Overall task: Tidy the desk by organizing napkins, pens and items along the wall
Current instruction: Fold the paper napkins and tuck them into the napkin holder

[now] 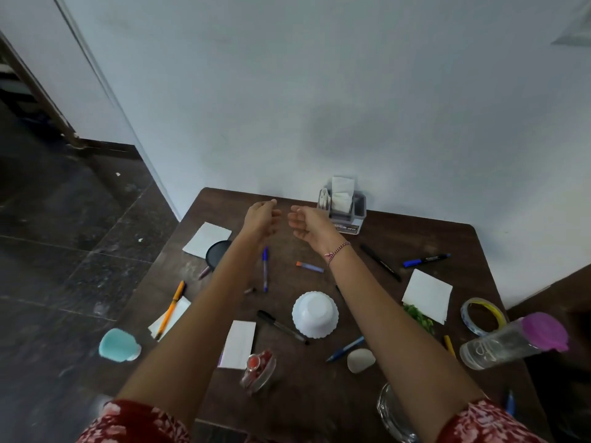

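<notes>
Left grip (262,215) and right grip (303,223) hang side by side over the far part of the bench (319,394), fingers loosely curled, nothing in either. Loose napkins, count 4: far-left napkin (207,239); left-edge napkin (179,314) with the orange pen (171,310) lying across it; folded napkin (239,344) near centre; right napkin (427,295). Pens and markers I can count, 10: orange pen; purplish pen (204,272); blue pen (265,268) between the forearms; orange-tipped marker (309,266); black marker (380,262); blue marker (427,259); black pen (281,327); blue click pen (345,348); yellow pen (449,345); edge blue pen (510,402) at the near right. One more dark pen shows partly beside the right forearm; I did not count it. Containers, 6: napkin holder (347,219), upright against the wall (319,91), with white held napkins (342,195) standing in it; white bowl (315,314), upside down, mid-bench; glass bowl (259,370) with red items, kind not resolved; clear bottle (511,342) with a purple lid, on its side at the right edge; glass dish (391,410) at the near edge, contents not visible; teal cup (118,345), tipped, at the left edge. Singles: tape roll (483,316), white stone (360,360), green sprig (420,318) just beside the right napkin, black disc (217,252) touching the far-left napkin.
</notes>
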